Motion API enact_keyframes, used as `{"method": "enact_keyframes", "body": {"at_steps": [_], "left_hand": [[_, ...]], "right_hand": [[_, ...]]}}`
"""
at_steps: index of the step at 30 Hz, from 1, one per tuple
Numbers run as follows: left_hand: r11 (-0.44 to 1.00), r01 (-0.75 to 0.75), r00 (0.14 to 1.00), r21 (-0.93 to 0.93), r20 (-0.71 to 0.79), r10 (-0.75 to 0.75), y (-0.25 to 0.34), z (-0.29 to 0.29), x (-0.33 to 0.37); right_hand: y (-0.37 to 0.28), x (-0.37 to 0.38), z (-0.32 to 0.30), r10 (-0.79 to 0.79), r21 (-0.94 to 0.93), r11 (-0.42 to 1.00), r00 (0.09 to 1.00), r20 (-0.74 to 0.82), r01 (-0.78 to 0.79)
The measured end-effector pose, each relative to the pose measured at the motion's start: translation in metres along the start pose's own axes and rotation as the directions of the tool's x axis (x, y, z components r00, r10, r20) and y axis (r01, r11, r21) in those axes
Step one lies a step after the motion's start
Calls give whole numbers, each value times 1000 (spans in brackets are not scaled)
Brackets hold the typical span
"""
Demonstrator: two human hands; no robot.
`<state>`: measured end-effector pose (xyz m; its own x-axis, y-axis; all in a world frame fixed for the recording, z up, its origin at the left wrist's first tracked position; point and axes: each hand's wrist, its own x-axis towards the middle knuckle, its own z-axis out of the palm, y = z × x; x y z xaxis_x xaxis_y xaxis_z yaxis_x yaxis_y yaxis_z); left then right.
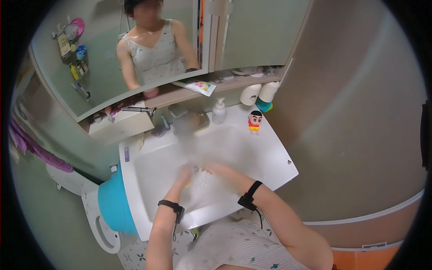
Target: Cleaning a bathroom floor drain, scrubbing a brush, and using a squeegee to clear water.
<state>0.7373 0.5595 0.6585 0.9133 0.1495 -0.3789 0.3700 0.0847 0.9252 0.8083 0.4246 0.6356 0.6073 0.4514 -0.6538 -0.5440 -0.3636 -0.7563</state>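
Note:
Both of my hands are inside the white washbasin, close together under the faucet, which looks hazy. My left hand is on the left of a bright splash of water. From the right, my right hand reaches in to the same spot. A small yellow patch shows beside my left hand; its kind is too blurred to tell. Haze over the middle of the picture smears my fingers, so whether they grip anything does not show. Black straps with small boxes circle both forearms.
On the basin's back rim stand a white pump bottle and a cartoon figure sticker. Two white cups hang under the shelf, where a white tube lies. A turquoise bucket and a toilet are at left.

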Motion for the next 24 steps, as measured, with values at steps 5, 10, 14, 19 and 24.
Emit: {"method": "enact_keyframes", "body": {"at_steps": [5, 10, 14, 19, 24], "left_hand": [[985, -45, 992, 170, -112, 64, 5, -20, -21], [994, 112, 989, 4, -98, -111, -33, -53, -8], [949, 307, 951, -75, 71, -302, -20, 6, 18], [995, 12, 998, 102, 54, -17, -15, 4, 3], [941, -219, 976, 258, 63, 209, -13, 1, 17]], "right_hand": [[-35, -69, 46, -132, 102, 987, 990, 53, 126], [-14, -9, 60, -279, 18, 960, 959, 50, 278], [44, 64, -12, -517, -424, 808, 838, -175, 410], [-13, 1, -13, -378, -289, 887, 926, -12, 359], [-51, -49, -24, -87, -219, 973, 996, -33, 77]]}}
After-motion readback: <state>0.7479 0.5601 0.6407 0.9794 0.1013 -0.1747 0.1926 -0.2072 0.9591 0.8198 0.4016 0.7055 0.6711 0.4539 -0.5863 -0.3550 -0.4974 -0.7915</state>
